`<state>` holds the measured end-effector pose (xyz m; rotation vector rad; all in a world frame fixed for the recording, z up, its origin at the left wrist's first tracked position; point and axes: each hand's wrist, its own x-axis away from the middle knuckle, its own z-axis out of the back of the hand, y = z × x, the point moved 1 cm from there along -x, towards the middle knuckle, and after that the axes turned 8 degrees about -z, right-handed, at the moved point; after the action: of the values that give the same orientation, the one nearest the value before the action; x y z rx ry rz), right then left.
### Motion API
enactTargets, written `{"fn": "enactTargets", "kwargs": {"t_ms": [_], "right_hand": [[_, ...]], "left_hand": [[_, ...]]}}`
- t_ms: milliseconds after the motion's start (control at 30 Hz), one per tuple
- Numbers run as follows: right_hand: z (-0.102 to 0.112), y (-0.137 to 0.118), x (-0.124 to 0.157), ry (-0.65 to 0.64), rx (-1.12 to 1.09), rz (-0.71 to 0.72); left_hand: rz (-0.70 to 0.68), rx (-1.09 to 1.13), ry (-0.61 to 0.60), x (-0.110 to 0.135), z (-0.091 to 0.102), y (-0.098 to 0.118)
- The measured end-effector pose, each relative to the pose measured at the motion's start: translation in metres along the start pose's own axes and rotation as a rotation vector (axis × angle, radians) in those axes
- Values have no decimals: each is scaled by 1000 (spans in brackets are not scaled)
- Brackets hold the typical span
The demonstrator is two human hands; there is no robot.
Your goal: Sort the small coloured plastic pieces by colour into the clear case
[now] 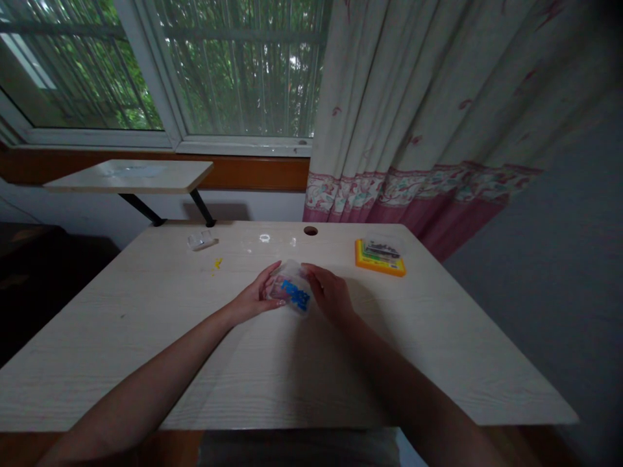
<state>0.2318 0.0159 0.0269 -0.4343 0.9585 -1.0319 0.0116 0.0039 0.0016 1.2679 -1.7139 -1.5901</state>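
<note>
On or just over the desk (pixel 195 363), on the near side of its round hole (pixel 310 231), a clear container (pixel 291 268) might spill if a grip slackens or tilts. The left hand (pixel 254 296) wraps half-closed around one side, thumb nearest; the right hand (pixel 331 292) arches, fingers bent against the other. Blue pieces (pixel 296 296) show through.

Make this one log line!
left hand: holds clear plastic container; right hand: at its right side; inside: small blue pieces; beyond right hand: flat orange case

Lighting: dim — daylight from window (pixel 243 78) | Glare: small spots, far side of desk (pixel 160 305) | Shadow: soft, desk centre | Upper-right corner: dark
</note>
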Motion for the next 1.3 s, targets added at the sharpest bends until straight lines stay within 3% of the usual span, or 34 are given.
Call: {"fn": "enactTargets", "kwargs": {"t_ms": [200, 400, 700, 1100, 1300], "right_hand": [[3, 0, -3, 93, -405, -274], [-5, -1, -5, 123, -778, -473], [-22, 8, -2, -46, -1142, -817], [-33, 7, 1, -191, -1312, -936], [-34, 9, 3, -261, -1299, -873]], "left_hand": [[7, 93, 138, -1, 7, 3], [120, 158, 216, -1, 4, 6], [141, 320, 203, 3, -2, 17], [172, 514, 101, 3, 6, 7], [151, 510, 181, -1, 6, 11]]}}
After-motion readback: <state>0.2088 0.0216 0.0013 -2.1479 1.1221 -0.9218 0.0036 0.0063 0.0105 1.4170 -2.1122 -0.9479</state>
